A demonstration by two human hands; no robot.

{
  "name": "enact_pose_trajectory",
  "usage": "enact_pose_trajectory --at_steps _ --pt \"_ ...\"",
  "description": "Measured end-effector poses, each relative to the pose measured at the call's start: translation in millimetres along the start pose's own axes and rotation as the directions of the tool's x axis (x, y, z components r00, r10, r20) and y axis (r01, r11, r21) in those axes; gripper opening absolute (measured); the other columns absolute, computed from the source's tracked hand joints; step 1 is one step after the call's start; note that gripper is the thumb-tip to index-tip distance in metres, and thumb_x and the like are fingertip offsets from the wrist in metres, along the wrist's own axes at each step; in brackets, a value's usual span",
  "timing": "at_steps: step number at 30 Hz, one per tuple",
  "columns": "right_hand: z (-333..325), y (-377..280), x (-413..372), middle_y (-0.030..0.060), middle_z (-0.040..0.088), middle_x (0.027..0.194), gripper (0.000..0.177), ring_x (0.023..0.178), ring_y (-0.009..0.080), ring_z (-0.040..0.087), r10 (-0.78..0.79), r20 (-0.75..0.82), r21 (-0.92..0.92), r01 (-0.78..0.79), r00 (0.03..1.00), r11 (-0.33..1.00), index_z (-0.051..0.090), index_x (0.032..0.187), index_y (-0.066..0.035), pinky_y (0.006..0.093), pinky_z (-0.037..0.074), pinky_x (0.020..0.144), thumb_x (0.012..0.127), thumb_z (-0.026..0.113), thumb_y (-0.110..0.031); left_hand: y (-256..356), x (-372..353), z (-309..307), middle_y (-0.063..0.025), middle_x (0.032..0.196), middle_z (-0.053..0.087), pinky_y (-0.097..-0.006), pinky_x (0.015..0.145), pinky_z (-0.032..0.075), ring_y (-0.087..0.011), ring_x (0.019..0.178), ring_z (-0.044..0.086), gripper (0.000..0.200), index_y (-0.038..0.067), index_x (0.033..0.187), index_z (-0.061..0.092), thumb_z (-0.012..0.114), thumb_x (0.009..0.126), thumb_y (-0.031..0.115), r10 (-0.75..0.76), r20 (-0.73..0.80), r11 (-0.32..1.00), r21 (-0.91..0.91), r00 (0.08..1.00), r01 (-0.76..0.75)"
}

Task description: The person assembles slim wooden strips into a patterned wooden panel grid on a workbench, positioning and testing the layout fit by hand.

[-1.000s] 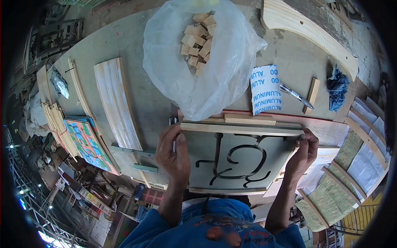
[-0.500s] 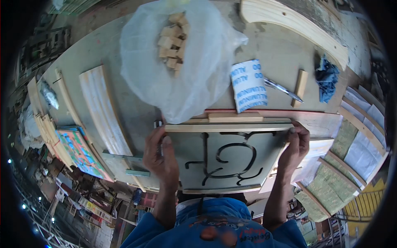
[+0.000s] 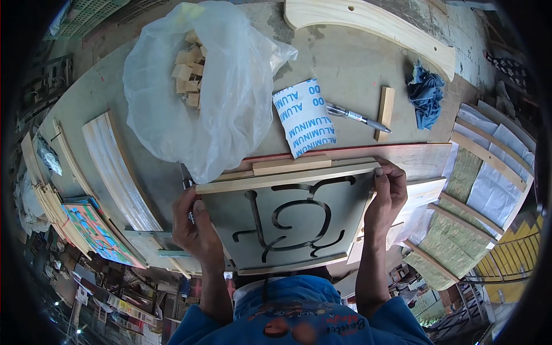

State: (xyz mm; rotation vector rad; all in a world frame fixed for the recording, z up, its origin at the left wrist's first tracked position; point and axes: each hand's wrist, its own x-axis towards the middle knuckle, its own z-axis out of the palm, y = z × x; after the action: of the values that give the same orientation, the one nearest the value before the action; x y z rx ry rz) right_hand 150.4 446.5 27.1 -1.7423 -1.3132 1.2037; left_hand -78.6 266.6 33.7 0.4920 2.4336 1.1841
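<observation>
A grey panel [image 3: 290, 247] with black curved lines on its face and pale wood strips along its edges lies in front of my body. My left hand [image 3: 198, 233] is closed on its far left corner, thumb on top of the wood strip [image 3: 287, 178]. At the far right corner, my right hand [image 3: 386, 195] grips the same strip between thumb and fingers. A slim dark-and-silver tool [image 3: 186, 177] sticks out beside my left fingers, partly hidden by them. Just beyond the panel rests a short wood block [image 3: 292, 165].
Beyond the panel stands a clear plastic bag [image 3: 236, 109] of small wood blocks [image 3: 188, 75]. Sandpaper [image 3: 305, 118], a pen [image 3: 359, 117], a wood stick [image 3: 385, 112] and a blue cloth [image 3: 425, 95] lie right of it. Wood strips [image 3: 121, 167] and a colourful panel [image 3: 100, 233] are at left.
The view has shifted, so the tabletop things appear further left. The panel now shows tilted, its right end further up, with both hands still on its far corners.
</observation>
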Motion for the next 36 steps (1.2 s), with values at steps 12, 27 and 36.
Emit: enact_pose_trajectory --at_steps 12,27,36 --pt "1 -2 -1 0.0103 0.069 0.103 0.007 0.068 0.0046 0.045 0.013 -0.007 -0.012 -0.013 1.0 1.0 0.061 0.09 -0.005 0.0208 0.038 0.063 0.092 0.063 -0.011 3 0 0 -0.0092 0.107 0.066 -0.0292 0.087 0.046 -0.0155 0.096 0.06 0.025 -0.003 0.115 0.065 0.052 0.098 0.011 -0.018 -0.001 1.0 0.023 1.0 0.018" --pt "0 -5 -2 0.0051 0.066 0.097 0.01 0.078 0.0061 0.05 0.072 -0.013 -0.047 -0.073 0.997 0.996 0.062 0.099 -0.001 0.0217 0.04 0.073 0.093 0.063 -0.009 -1 0 0 -0.0108 0.107 0.066 -0.0236 0.064 0.045 -0.0118 0.079 0.057 0.022 -0.001 0.113 0.066 0.055 0.094 0.003 -0.008 -0.03 1.0 0.01 1.0 0.008" --pt "-2 -7 -1 0.0027 0.063 0.093 0.011 0.082 0.006 0.052 0.091 0.025 -0.034 -0.09 0.996 0.995 0.062 0.1 -0.001 0.0207 0.04 0.076 0.094 0.064 -0.009 -3 -3 1 -0.0118 0.106 0.066 -0.028 0.084 0.047 -0.0156 0.095 0.061 0.026 -0.004 0.118 0.062 0.052 0.095 0.001 -0.066 -0.028 0.997 -0.043 0.997 0.065"
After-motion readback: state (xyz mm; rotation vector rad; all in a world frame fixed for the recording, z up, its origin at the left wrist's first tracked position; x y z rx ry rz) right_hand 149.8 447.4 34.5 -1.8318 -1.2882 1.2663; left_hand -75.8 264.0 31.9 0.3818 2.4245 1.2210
